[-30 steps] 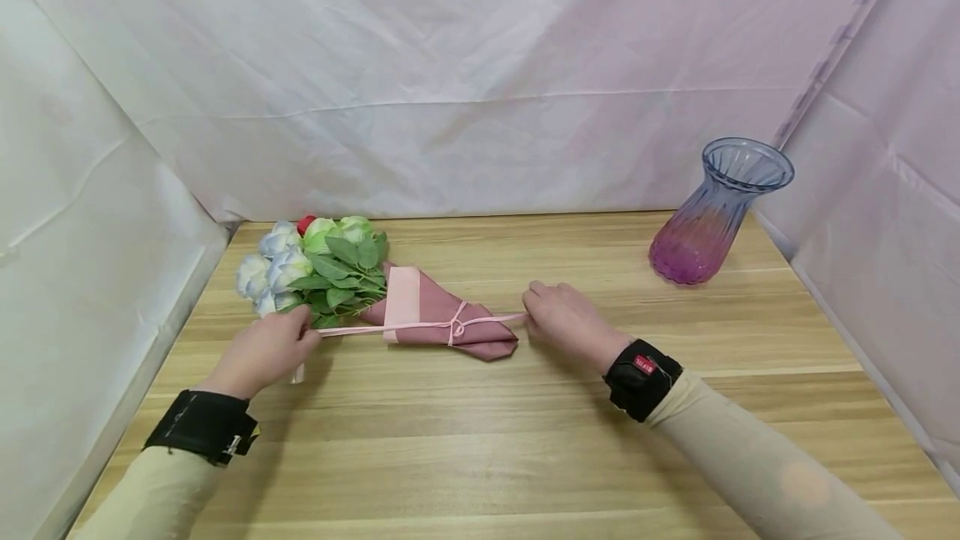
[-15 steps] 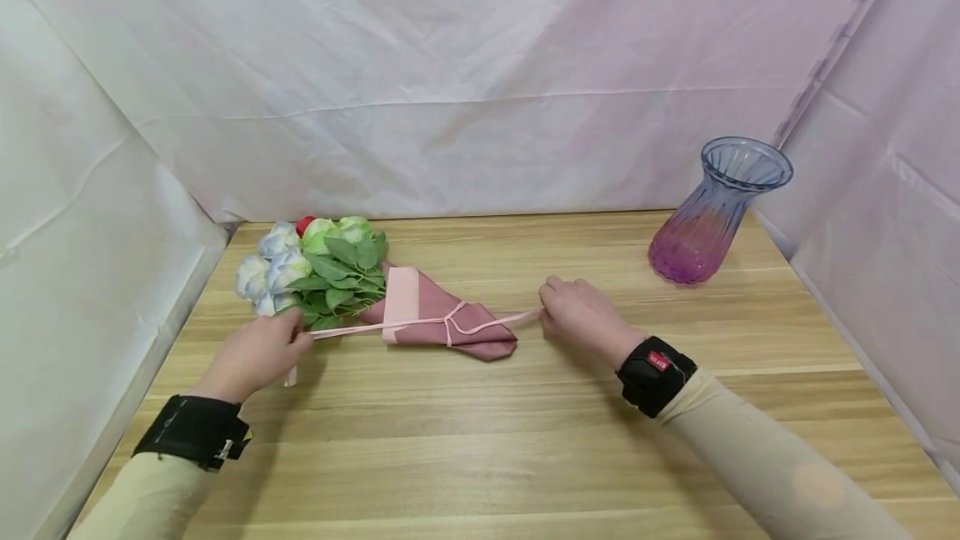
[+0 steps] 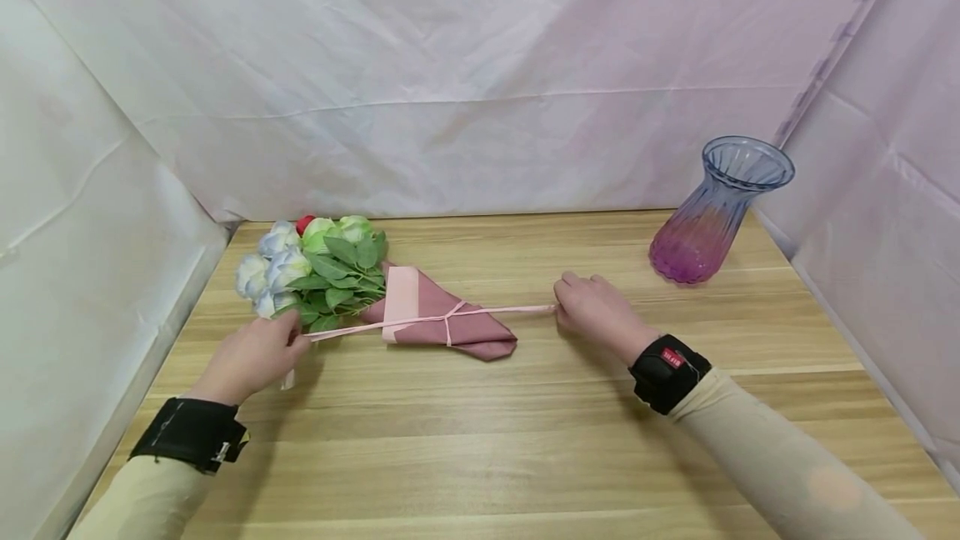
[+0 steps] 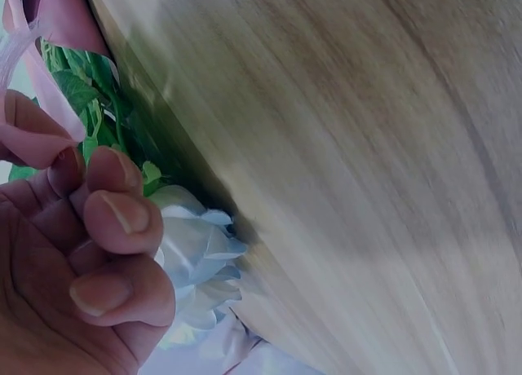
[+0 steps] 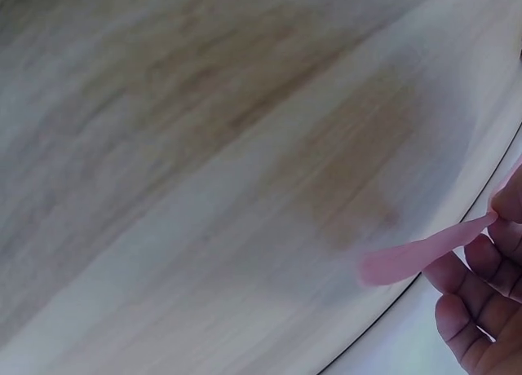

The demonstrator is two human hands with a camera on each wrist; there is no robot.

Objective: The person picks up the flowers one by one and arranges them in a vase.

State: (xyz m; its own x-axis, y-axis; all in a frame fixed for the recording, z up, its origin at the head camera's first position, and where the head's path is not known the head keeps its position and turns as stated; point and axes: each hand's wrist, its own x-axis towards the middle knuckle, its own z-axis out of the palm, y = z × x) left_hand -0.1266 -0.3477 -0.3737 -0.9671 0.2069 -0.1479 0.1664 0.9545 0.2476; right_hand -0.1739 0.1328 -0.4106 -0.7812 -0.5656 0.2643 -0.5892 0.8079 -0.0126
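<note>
A bouquet lies on its side on the table, its artificial flowers (image 3: 288,269) pointing left and its stems wrapped in mauve paper (image 3: 442,297) with a pale pink band. Around the narrow end of the wrap runs a thin pink ribbon (image 3: 521,309), crossed at the middle. My left hand (image 3: 253,355) pinches one ribbon end near the flowers, with a short tail hanging below. Beyond the paper's tip, my right hand (image 3: 600,317) pinches the other end, and a ribbon tail (image 5: 408,257) sticks out past its fingertips in the right wrist view. The ribbon stretches nearly straight between both hands.
A ribbed glass vase (image 3: 708,219), blue at the top and purple at the bottom, stands at the back right. The wooden table (image 3: 480,457) is bordered by white cloth (image 3: 480,107) behind and at both sides.
My right hand has moved right, pulling the ribbon. The small loop at the crossing has disappeared and the slack right part has straightened. My left hand has shifted slightly left.
</note>
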